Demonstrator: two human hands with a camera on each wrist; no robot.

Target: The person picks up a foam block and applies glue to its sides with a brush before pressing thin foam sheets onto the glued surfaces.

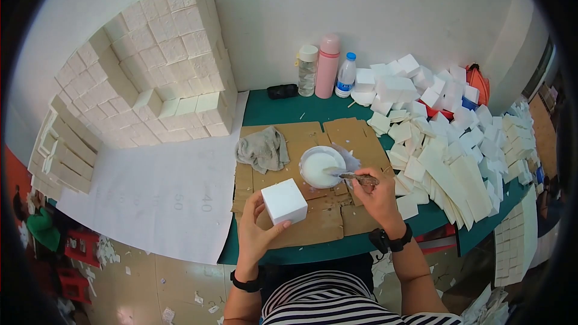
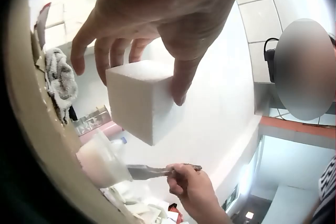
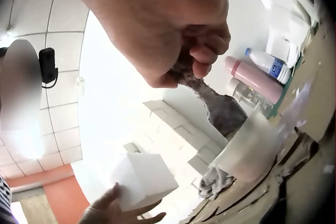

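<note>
White foam cube [image 1: 284,201] sits just above the cardboard [image 1: 313,216] at the near edge of the counter [image 1: 283,108], held in the left hand [image 1: 256,232]: thumb on the near face, fingers [image 2: 113,53] curled over the far side & top, per left wrist view. Cube looks lifted a bit; can't tell if a corner touches the cardboard.

Right of it, right hand [image 1: 378,195] pinches a brush [image 1: 355,176] handle btwn thumb and curled fingers [image 3: 210,50]. Brush tip lies over the rim of a white bowl [image 1: 319,167] w/ white liquid in it. Bowl stands on the cardboard, just beyond the cube.

Grey rag [image 1: 263,149] lies crumpled left of the bowl, on the cardboard. Farther back by the wall: clear bottle [image 1: 307,70], pink flask [image 1: 328,66], small water bottle [image 1: 345,75], side by side; a dark small item [image 1: 282,91] left of them.

Right side of counter: big loose heap of foam pieces [image 1: 445,138], flat slabs & blocks mixed. Left: foam cubes stacked into a wall [image 1: 156,66] on a white sheet [image 1: 156,192]. Both wrists wear black bands w/ cameras. Striped shirt at bottom of head view.
</note>
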